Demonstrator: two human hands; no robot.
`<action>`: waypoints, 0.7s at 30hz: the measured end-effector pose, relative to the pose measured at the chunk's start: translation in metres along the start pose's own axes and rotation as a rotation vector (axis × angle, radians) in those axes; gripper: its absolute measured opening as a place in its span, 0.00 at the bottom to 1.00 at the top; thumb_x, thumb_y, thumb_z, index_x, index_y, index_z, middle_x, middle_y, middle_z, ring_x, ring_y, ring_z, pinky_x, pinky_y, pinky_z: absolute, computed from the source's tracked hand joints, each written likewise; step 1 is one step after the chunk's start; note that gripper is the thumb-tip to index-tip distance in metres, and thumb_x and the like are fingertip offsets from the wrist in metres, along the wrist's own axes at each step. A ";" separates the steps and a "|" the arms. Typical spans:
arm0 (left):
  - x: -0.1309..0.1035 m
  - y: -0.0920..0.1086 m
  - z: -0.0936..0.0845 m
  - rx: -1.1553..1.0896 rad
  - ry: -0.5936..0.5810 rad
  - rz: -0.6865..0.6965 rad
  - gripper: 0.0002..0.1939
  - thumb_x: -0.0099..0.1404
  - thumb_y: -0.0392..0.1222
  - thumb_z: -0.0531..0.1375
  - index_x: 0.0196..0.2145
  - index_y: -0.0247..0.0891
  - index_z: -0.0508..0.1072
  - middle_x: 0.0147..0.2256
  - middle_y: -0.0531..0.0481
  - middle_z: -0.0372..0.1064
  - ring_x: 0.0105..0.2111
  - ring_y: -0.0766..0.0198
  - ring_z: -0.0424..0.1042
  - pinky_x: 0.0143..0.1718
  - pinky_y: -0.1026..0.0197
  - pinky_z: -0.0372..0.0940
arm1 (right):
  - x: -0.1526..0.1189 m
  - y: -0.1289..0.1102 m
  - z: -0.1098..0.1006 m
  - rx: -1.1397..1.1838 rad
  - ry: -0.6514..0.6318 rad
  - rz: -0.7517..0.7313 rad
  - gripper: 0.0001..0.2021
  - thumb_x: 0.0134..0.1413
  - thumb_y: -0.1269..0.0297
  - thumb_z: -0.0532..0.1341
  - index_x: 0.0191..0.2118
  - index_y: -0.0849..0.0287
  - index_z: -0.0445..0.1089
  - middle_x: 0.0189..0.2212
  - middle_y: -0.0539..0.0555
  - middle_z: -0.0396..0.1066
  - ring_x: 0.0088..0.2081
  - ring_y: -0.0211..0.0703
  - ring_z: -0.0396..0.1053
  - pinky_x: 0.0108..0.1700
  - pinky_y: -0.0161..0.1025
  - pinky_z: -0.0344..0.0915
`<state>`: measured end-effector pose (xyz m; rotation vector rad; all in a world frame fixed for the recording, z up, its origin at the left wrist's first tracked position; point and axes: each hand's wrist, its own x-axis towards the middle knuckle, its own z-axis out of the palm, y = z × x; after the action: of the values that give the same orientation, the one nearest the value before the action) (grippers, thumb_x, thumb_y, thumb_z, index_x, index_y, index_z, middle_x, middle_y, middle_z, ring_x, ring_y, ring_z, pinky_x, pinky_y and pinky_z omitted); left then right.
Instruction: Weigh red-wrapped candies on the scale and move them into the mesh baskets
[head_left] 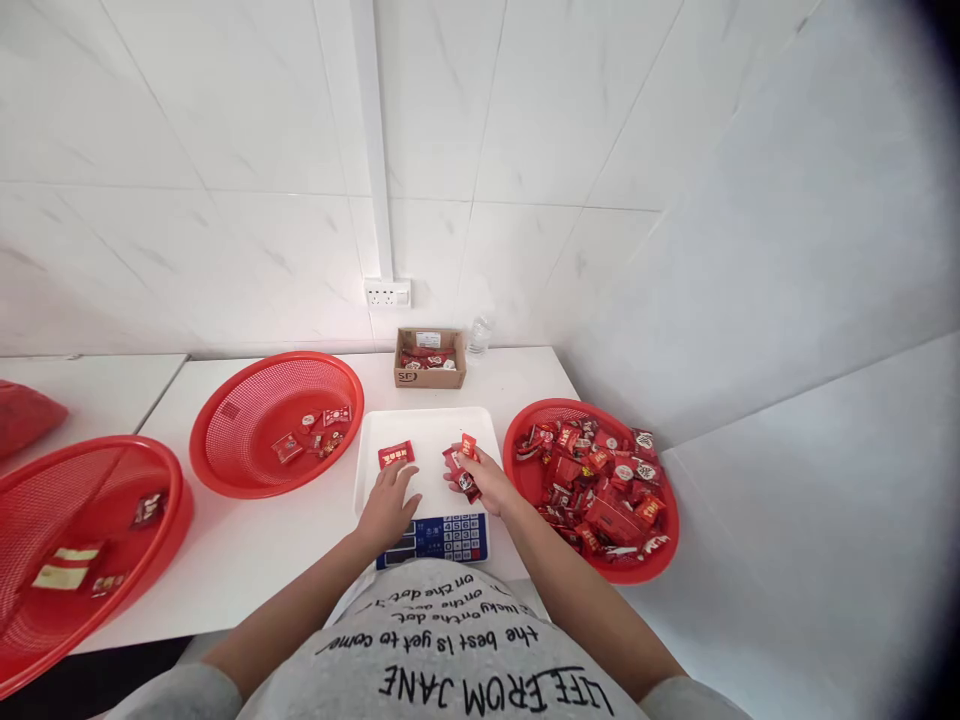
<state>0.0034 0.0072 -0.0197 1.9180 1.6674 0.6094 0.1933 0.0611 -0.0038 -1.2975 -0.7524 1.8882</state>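
My right hand (pixel 489 482) is closed around several small red wrapped packets (pixel 466 484) above the right side of a white scale tray (pixel 431 492). Fingers apart, my left hand (pixel 388 502) hovers over or rests on the left part of the tray; contact is unclear. Just beyond its fingertips lies a flat red packet (pixel 395 454) with pale lettering. The scale's blue keypad panel (pixel 450 538) faces me at the tray's near edge, partly covered by my left hand and forearm.
A red basket (pixel 517 490) heaped with red packets stands at right. Two more red baskets, one near the middle (pixel 217 485) and one at far left (pixel 169 560), hold a few packets. Behind the scale are a cardboard box (pixel 429 379) of packets and a clear cup (pixel 479 335).
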 end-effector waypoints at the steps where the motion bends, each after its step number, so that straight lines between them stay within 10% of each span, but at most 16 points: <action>1: 0.003 -0.002 0.001 0.069 0.011 0.030 0.20 0.59 0.38 0.54 0.50 0.38 0.64 0.55 0.42 0.56 0.58 0.50 0.51 0.56 0.47 0.51 | -0.001 -0.002 0.002 0.009 -0.031 0.011 0.15 0.48 0.59 0.61 0.43 0.54 0.64 0.38 0.53 0.68 0.32 0.38 0.71 0.31 0.37 0.71; 11: 0.037 -0.010 -0.025 0.425 -0.126 -0.063 0.20 0.60 0.35 0.53 0.51 0.40 0.64 0.51 0.42 0.61 0.52 0.52 0.60 0.51 0.51 0.57 | 0.007 -0.007 0.003 -0.090 0.134 0.002 0.12 0.50 0.62 0.60 0.42 0.55 0.66 0.41 0.55 0.66 0.36 0.38 0.66 0.32 0.39 0.72; 21: 0.045 0.006 -0.007 0.422 -0.057 -0.040 0.25 0.63 0.52 0.51 0.55 0.40 0.61 0.58 0.40 0.53 0.56 0.47 0.55 0.52 0.49 0.55 | 0.000 0.002 0.009 -0.269 0.060 0.026 0.12 0.52 0.60 0.58 0.43 0.56 0.66 0.39 0.54 0.68 0.33 0.36 0.67 0.30 0.34 0.70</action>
<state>0.0100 0.0520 -0.0104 2.1552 1.9065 0.1908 0.1842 0.0596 -0.0025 -1.5278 -0.9874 1.8046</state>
